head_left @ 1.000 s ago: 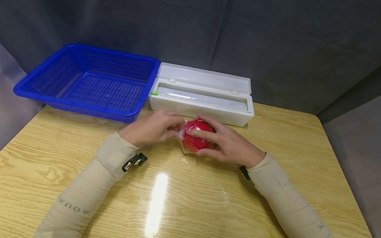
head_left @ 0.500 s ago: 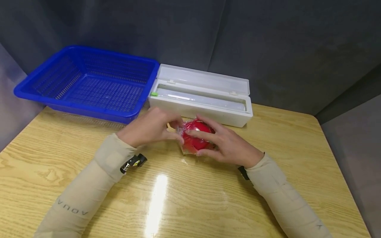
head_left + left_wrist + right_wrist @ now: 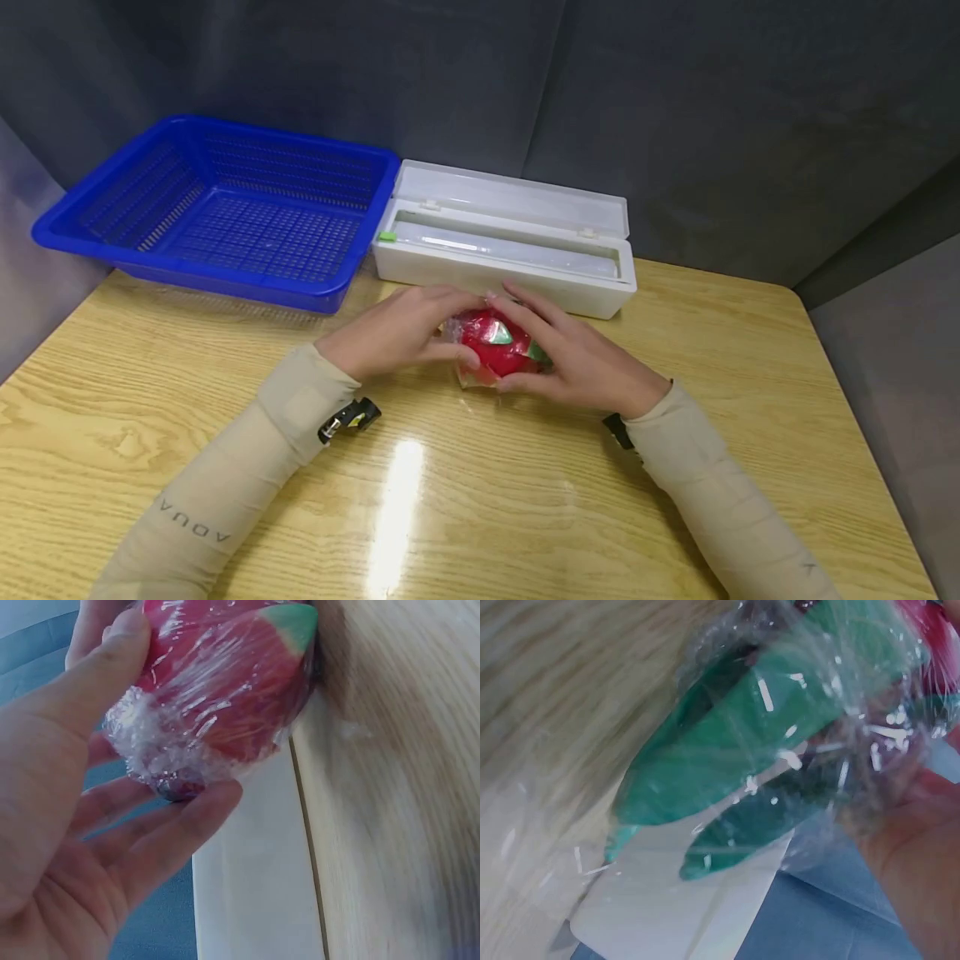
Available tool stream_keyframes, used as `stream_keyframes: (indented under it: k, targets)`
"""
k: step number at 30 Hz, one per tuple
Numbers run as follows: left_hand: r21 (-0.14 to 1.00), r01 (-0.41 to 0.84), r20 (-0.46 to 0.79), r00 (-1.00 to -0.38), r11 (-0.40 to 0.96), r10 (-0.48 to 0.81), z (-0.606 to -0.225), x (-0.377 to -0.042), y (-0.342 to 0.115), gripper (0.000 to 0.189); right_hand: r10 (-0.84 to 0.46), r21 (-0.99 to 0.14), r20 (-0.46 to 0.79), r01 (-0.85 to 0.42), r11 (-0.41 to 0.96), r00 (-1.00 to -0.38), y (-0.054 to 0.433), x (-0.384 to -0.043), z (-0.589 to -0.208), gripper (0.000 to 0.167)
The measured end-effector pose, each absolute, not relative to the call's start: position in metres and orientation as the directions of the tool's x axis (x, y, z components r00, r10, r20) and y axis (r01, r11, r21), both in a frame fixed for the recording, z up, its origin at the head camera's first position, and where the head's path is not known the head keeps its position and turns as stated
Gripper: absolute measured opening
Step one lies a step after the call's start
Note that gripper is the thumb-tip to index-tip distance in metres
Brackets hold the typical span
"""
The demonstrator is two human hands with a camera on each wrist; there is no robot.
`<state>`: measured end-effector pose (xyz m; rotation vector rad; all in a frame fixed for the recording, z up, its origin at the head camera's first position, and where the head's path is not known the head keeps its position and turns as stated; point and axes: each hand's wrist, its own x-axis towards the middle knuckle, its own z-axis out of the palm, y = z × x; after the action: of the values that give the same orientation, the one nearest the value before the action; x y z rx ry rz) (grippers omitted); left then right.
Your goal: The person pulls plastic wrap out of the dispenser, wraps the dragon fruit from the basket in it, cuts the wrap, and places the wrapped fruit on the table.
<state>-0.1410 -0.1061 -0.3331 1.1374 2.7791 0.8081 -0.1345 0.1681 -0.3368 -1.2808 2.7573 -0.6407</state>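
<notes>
A red dragon fruit (image 3: 501,357) with green scale tips sits low over the table, wrapped in clear cling film (image 3: 150,739). My left hand (image 3: 401,329) holds its left end, thumb on the near side and fingers behind it, partly hidden. In the left wrist view, the film is bunched and crinkled between thumb and fingers. My right hand (image 3: 581,358) grips the other end, its fingers over the far side and thumb low in front. Long green scales (image 3: 735,742) show through loose film in the right wrist view.
Just beyond the hands stands a white cling film box (image 3: 502,279), lid raised, with a film roll (image 3: 517,250) inside and a green slider (image 3: 387,237) at its left. A blue plastic basket (image 3: 225,271) adjoins it on the left. Dark cloth (image 3: 675,125) hangs behind the table.
The dragon fruit has turned in the hands, so a green scale tip now faces up where plain red showed. My left hand has shifted right, its thumb now farther onto the wrapped fruit.
</notes>
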Motion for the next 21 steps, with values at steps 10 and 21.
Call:
stream_keyframes:
  k: [10,21]
  targets:
    - [0.463,0.668,0.167,-0.712,0.583,0.683,-0.329,-0.142,-0.111,0.064,-0.664,-0.474,-0.119,-0.545,0.691,-0.738,0.187,-0.145,-0.33,0.127]
    - [0.479,0.647,0.121,-0.718,0.593,0.686,-0.327,-0.142,-0.116,0.063,-0.587,-0.486,-0.257,-0.422,0.765,-0.768,0.202,-0.157,-0.335,0.117]
